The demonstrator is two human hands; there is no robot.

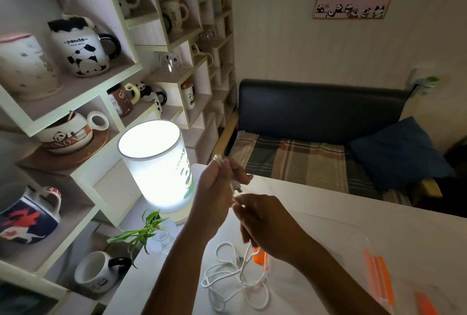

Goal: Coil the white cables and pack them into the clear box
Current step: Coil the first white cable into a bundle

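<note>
I have both hands raised above the white surface, near its far left corner. My left hand is curled into a fist around a bunched length of white cable, with a loop end poking out of the top of the fist and a plug end sticking out below by the fingers. My right hand sits just beside and below the left, its fingertips pinching the same cable where it leaves the left fist. From under the right hand the cable drops to the surface and spreads in loose, tangled loops toward the near edge, directly below my wrists, with a small plug lying among them. The clear box lies to the right of the loops, partly under my right forearm, its orange latches showing at its left end and near the right edge of the surface. A lit cylindrical lamp stands at the left edge, just beside my left hand, with a small green plant in a glass in front of it.
</note>
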